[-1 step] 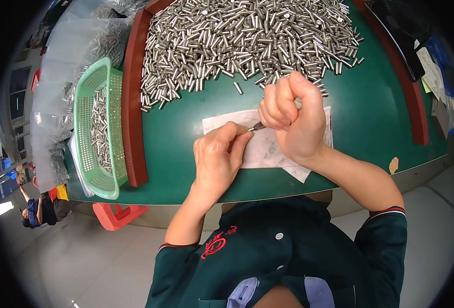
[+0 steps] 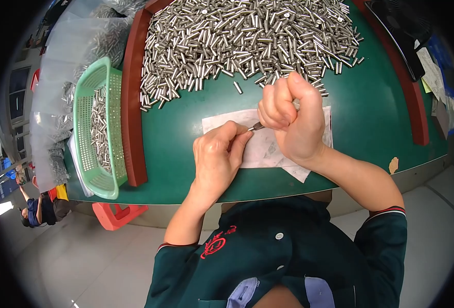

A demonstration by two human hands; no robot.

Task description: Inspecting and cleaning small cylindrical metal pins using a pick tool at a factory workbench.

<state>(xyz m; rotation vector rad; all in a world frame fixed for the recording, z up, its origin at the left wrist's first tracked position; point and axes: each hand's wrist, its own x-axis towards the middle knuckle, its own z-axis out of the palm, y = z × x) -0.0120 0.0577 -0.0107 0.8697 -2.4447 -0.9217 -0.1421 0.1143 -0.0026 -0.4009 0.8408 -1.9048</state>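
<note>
Above a sheet of white paper (image 2: pixel 268 154), my left hand (image 2: pixel 214 154) is closed, with thumb and forefinger pinching a small silver metal pin (image 2: pixel 250 129). My right hand (image 2: pixel 296 115) makes a fist around a slim tool with a dark grey end (image 2: pixel 258 126); the rest of it is hidden in the palm, so its kind is unclear. The dark end meets the pin at my left fingertips. Beyond both hands lies a large heap of similar metal pins (image 2: pixel 247 41), and one loose pin (image 2: pixel 237 88) rests on the green tabletop (image 2: pixel 175 128).
Brown wooden rails (image 2: pixel 134 102) border the work area left and right. Outside the left rail stands a green perforated basket (image 2: pixel 83 138) holding more pins, beside clear plastic bags (image 2: pixel 57 66) of parts. A red stool (image 2: pixel 116 215) is below the table edge. Another person (image 2: pixel 39 211) is far left.
</note>
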